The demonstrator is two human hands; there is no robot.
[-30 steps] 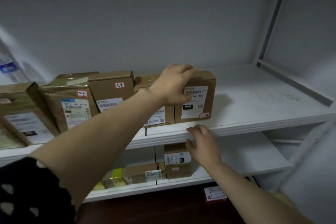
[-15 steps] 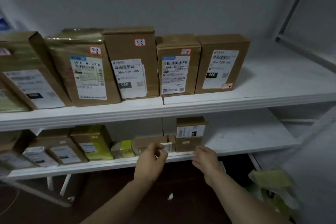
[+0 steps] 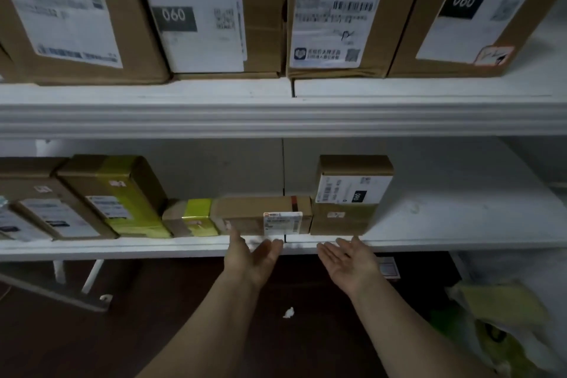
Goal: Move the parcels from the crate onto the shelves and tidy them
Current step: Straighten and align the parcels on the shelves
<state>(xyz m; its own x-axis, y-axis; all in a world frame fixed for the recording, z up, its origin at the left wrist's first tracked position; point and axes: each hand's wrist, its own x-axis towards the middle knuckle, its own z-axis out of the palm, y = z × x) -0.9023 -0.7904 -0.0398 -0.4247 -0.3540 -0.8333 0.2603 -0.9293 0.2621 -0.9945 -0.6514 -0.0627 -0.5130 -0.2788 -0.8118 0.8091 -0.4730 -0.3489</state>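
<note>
Upper shelf (image 3: 276, 120): four upper parcels (image 3: 337, 9) in a row, labels out. Lower shelf (image 3: 460, 224): at least five parcels, left end cut off. Two hands at its front edge, palms up, fingers straight, holding nothing: left hand (image 3: 251, 256) under flat parcel (image 3: 245, 212), right hand (image 3: 349, 261) under upright parcel (image 3: 352, 187).

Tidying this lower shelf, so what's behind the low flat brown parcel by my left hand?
Above the flat parcel only the grey back panel shows. Anything lower behind is hidden by it.
</note>
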